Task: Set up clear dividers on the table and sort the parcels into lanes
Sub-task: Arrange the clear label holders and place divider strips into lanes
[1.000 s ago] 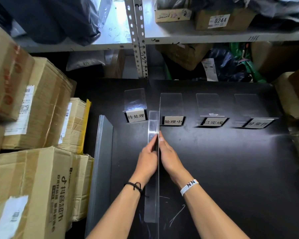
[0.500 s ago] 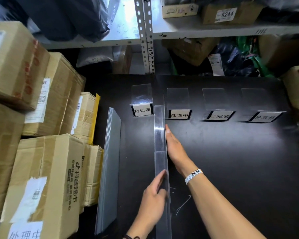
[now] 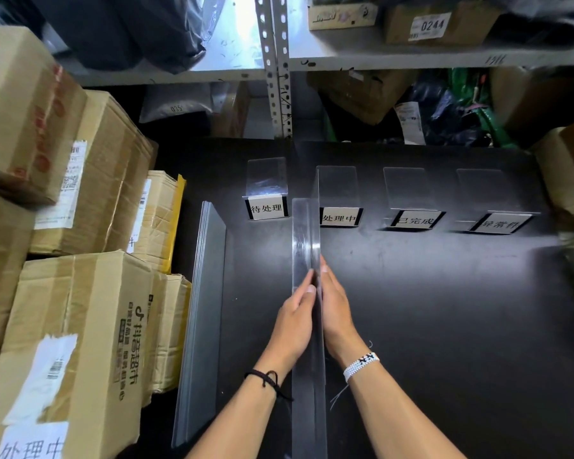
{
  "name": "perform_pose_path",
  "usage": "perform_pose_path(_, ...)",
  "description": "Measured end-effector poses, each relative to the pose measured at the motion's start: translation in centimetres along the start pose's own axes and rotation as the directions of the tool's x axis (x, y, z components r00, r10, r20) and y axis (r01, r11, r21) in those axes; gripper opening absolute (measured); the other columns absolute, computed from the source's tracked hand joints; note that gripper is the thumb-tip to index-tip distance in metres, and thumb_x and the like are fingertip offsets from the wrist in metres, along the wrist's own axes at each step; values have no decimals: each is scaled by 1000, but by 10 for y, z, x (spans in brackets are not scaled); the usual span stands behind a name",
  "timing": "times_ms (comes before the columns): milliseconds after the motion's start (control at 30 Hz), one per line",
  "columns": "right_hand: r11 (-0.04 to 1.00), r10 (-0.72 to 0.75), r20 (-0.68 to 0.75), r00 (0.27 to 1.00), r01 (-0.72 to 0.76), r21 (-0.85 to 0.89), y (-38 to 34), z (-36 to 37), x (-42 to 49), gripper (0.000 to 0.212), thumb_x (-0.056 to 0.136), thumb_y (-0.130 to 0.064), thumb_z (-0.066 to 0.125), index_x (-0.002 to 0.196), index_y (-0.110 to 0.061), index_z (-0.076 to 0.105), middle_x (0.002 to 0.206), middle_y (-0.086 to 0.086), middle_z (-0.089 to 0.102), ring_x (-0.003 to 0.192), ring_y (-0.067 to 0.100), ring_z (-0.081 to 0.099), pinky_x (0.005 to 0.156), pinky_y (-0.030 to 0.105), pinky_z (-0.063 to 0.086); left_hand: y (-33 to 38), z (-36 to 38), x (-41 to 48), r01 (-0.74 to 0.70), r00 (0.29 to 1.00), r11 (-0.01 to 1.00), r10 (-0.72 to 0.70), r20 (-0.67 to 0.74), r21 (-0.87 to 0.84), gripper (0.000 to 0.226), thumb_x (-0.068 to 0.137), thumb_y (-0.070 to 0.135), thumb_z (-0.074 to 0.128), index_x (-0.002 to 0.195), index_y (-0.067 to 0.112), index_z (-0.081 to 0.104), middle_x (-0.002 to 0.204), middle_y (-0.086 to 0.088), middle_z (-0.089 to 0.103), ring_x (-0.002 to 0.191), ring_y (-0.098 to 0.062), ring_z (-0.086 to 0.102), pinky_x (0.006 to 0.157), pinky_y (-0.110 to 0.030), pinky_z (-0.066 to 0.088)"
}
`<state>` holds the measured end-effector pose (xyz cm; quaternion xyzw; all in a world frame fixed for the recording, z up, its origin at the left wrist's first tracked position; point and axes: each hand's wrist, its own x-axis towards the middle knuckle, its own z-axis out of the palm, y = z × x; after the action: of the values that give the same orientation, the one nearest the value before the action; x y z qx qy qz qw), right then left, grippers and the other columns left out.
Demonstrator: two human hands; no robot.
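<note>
A long clear divider [image 3: 306,240] stands on edge on the black table [image 3: 444,309], running from the near edge toward the gap between the first two label stands. My left hand [image 3: 294,321] presses flat against its left face and my right hand [image 3: 337,311] against its right face, fingers straight. A stack of spare clear dividers [image 3: 204,313] lies along the table's left side. Cardboard parcels [image 3: 80,342] are piled to the left of the table.
Several clear label stands with Chinese labels [image 3: 267,207] [image 3: 339,217] [image 3: 415,220] [image 3: 499,222] line the far part of the table. A metal shelf upright [image 3: 277,67] and packed shelves rise behind. More boxes [image 3: 567,170] sit at the right edge.
My left hand moved from low on the divider's near end back up to its middle, opposite my right hand. The view shifted slightly; the divider stays upright in the same lane gap.
</note>
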<state>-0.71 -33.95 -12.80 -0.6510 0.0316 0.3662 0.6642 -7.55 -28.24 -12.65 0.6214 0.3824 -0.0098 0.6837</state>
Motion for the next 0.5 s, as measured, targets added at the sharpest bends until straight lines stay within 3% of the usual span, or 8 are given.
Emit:
perform_pose_path(167,1000,-27,4,1000,27,-5,6,5,3,45,114,-34,37,158,-27,45,159,-14,48,144,-4,44,124,28,32,-2,-1,3,0,1000,1000,-1,-8,-31,45,109,34,40,152,41,51,151,22,54,136,15,46,115,-16,34)
perform_pose_path(233,999,-33,-12,999,33,0,7,5,3,45,114,-34,37,158,-28,44,159,-15,48,143,-4,44,124,27,32,-1,-1,3,4,1000,1000,-4,-10,-24,44,109,32,40,152,39,51,151,22,54,136,14,46,117,-18,34)
perform_pose_path(500,999,-35,-10,999,35,6,9,5,7,44,114,-36,37,157,-33,43,153,-23,46,121,-28,45,98,3,38,9,-8,3,36,999,999,-37,38,19,44,108,40,42,151,44,50,152,23,52,137,12,45,122,-25,33)
